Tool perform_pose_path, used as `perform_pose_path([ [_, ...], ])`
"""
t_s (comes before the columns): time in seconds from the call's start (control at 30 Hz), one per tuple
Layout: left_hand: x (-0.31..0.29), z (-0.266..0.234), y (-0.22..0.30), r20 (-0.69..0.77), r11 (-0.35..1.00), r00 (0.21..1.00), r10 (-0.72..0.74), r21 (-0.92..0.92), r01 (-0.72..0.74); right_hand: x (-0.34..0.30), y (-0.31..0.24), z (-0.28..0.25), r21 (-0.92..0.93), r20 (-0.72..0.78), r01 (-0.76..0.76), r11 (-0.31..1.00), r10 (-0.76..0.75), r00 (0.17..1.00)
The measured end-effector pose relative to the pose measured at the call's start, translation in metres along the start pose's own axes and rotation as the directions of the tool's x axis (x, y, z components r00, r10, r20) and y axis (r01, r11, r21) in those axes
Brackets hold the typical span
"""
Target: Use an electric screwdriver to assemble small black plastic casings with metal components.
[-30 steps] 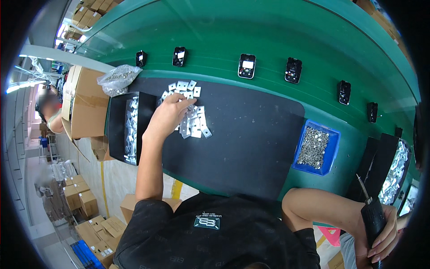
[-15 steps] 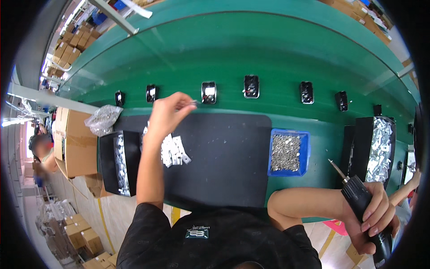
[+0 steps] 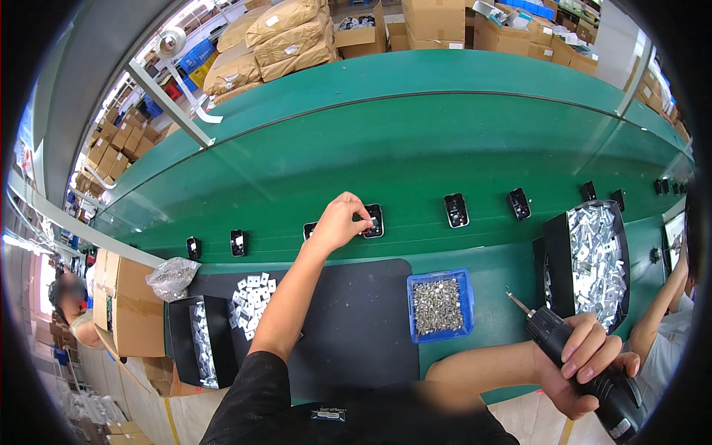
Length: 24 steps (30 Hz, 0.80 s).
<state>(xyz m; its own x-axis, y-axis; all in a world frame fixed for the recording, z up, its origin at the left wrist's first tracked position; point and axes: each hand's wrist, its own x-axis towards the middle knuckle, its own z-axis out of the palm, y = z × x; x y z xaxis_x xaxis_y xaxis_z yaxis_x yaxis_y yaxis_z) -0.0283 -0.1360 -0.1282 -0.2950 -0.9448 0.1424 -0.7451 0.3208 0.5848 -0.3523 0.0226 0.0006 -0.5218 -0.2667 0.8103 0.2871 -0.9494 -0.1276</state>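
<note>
The left hand bends over a black housing, thumb and fingertips drawn together at its open face; whether they pinch a part cannot be told. The right hand is wrapped around a black electric screwdriver. Just beyond that grip, a black box brims with metal pieces; left of it, a blue tray holds small screws. Left of the left hand and nearer the body, another dark box contains silvery parts, beside loose plates.
</note>
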Motion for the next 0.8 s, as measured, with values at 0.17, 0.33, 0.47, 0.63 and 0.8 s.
perform_pose_path([
  [0.17, 0.004, 0.007, -0.005, -0.096, 0.999, 0.995, -0.041, 0.0, 0.041, 0.001, 0.001, -0.001, 0.018, 0.018, 0.003, 1.0, -0.003, 1.0],
  [0.33, 0.01, 0.009, -0.023, -0.019, 0.993, 0.997, -0.075, -0.096, 0.072, 0.0, 0.005, 0.003, 0.014, -0.008, -0.004, 1.0, 0.004, 1.0],
  [0.47, 0.009, 0.015, -0.018, -0.021, 0.954, 0.979, -0.2, -0.234, 0.19, 0.0, 0.006, 0.002, 0.024, -0.007, -0.01, 1.0, 0.01, 1.0],
  [0.63, 0.012, 0.014, -0.029, 0.18, 0.865, 0.934, -0.31, -0.354, 0.356, 0.001, 0.006, 0.004, 0.058, 0.003, -0.03, 0.998, 0.03, 1.0],
  [0.8, -0.005, 0.01, -0.04, -0.069, 0.902, 0.976, -0.205, -0.4, 0.161, 0.0, 0.007, 0.005, 0.058, -0.004, -0.026, 0.998, 0.026, 1.0],
])
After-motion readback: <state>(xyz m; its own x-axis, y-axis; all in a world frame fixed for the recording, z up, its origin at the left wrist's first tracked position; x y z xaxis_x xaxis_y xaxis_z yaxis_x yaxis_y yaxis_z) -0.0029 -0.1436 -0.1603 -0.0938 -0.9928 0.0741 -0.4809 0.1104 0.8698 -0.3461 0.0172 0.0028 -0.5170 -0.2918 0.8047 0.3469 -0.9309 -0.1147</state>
